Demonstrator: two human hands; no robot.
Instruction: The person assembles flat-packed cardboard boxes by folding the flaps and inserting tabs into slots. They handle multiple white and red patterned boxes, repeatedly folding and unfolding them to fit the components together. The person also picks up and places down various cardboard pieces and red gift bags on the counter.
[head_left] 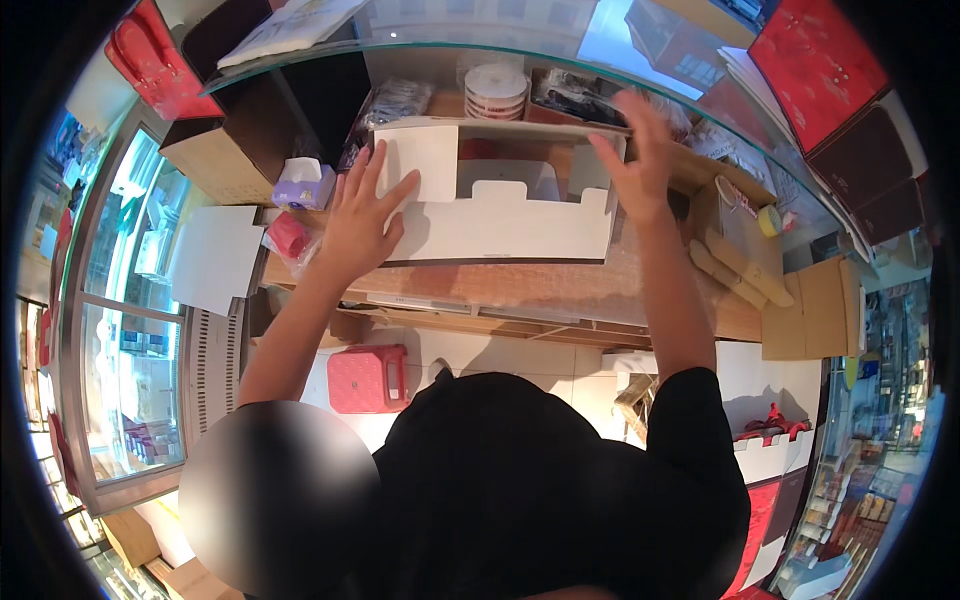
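A white cardboard box (500,228) lies on the wooden counter (660,285) in front of me, its middle uncovered. One white flap (425,160) is folded flat over its left end. My left hand (362,215) rests on that flap and the box's left edge, fingers spread. Over the right end of the box, my right hand (640,165) is raised with its fingers apart and nothing in them; its fingertips are slightly blurred. Whether the right thumb touches the box's side flap (588,168) I cannot tell. The box's notched front flap stands along the opening.
Behind the box are a stack of ribbon-like spools (496,92) and plastic-wrapped packets (400,102), beneath a glass shelf (440,50). A purple tissue box (304,183) sits to the left. Cardboard boxes (815,305) stand at the right. A red stool (367,379) is on the floor.
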